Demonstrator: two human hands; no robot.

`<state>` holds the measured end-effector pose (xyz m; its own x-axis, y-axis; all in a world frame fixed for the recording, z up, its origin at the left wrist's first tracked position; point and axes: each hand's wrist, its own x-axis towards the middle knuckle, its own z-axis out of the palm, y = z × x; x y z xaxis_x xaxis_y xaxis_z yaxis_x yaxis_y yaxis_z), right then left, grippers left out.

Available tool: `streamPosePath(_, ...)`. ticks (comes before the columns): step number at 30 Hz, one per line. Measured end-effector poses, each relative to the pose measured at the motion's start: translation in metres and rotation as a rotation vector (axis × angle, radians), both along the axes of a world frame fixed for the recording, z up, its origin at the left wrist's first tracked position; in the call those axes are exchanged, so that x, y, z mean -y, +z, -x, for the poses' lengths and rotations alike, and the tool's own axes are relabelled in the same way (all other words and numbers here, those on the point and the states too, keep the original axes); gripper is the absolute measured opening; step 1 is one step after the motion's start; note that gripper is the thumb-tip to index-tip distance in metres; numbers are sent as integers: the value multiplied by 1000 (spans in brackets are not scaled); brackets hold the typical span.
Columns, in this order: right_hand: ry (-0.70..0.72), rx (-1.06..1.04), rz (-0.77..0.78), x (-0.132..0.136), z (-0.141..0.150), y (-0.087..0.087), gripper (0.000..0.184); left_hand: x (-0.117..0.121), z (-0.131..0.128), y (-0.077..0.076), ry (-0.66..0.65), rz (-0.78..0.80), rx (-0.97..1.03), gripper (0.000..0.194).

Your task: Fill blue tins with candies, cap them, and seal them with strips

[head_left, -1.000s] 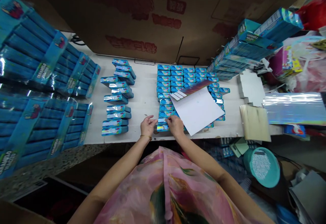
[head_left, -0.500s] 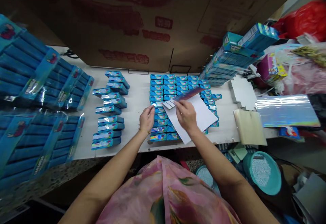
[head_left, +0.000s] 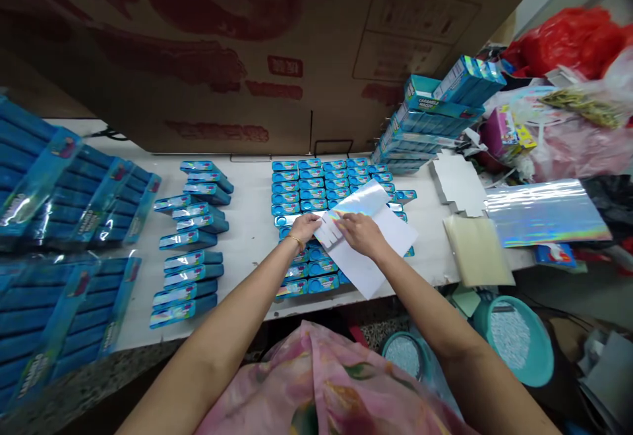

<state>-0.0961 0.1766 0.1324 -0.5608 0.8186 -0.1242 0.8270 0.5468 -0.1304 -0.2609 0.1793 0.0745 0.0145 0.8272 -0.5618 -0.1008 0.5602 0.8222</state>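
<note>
A shiny holographic sheet (head_left: pixel 368 199), with pale strips at its left end, lies at a slant over a plain white sheet of paper (head_left: pixel 390 234). Both cover part of a block of small blue boxes (head_left: pixel 285 188) stood in close rows. My left hand (head_left: pixel 302 229) is closed, its fingertips pinched at the left edge of the shiny sheet above the boxes. My right hand (head_left: pixel 363 234) bends over the same sheet, fingers closed on it by the strips. Whether a single strip is between the left fingers is too small to tell.
Loose blue boxes (head_left: pixel 198 224) stand in a staggered column to the left, beside wrapped packs (head_left: pixel 64 211). A large carton (head_left: pixel 222 59) walls off the back. Stacked display boxes (head_left: pixel 420 125), a cream stack (head_left: pixel 477 250) and another shiny sheet (head_left: pixel 548 214) are at right. Teal tubs (head_left: pixel 541 356) sit below.
My left hand has moved from a box to the sheet's left edge. The shiny sheet has tipped from nearly edge-on to face up. The view has shifted a little.
</note>
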Motion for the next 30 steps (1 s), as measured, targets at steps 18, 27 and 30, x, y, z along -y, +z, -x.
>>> streamPosePath(18,-9,-169,-205,25,-14,48,18,-6,-20,-4,66,-242,-157,19)
streamPosePath(27,-530,-816,461,58,31,36,10,58,34,28,238,-242,75,48)
streamPosePath(30,-672,-984,660,66,55,11,12,99,56,37,261,-131,240,47)
